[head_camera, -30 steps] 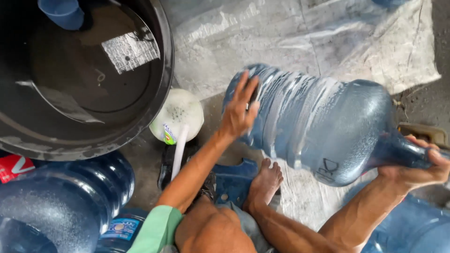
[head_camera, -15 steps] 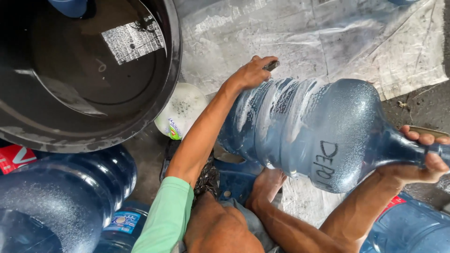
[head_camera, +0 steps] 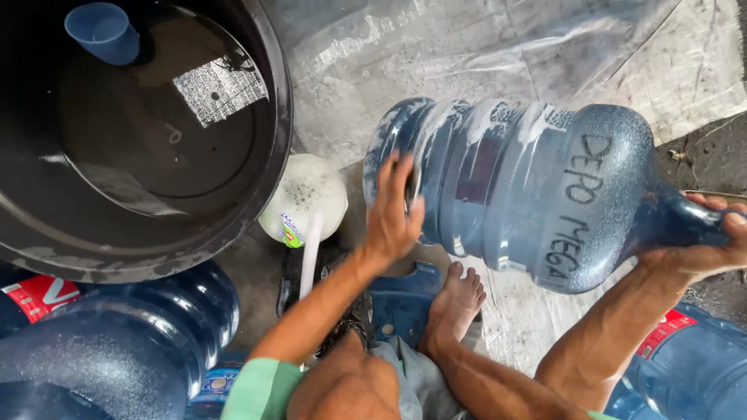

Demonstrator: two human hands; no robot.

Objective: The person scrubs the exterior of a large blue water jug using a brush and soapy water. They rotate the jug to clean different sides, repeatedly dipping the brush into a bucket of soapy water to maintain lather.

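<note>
A big blue water jug lies on its side in the air, streaked with soap suds, with dark handwriting on its shoulder. My right hand grips its narrow neck at the right edge of the view. My left hand presses on the jug's ribbed wall near the base, fingers spread over a small dark pad that is mostly hidden. My bare foot rests below the jug on a low blue stool.
A large black tub of water fills the upper left, with a blue cup floating in it. A white bowl of suds stands beside it. More blue jugs lie at lower left and lower right. Clear plastic sheeting covers the concrete.
My left hand slid from the top of the jug's base down its near side. The jug rolled, bringing the handwriting further up into view.
</note>
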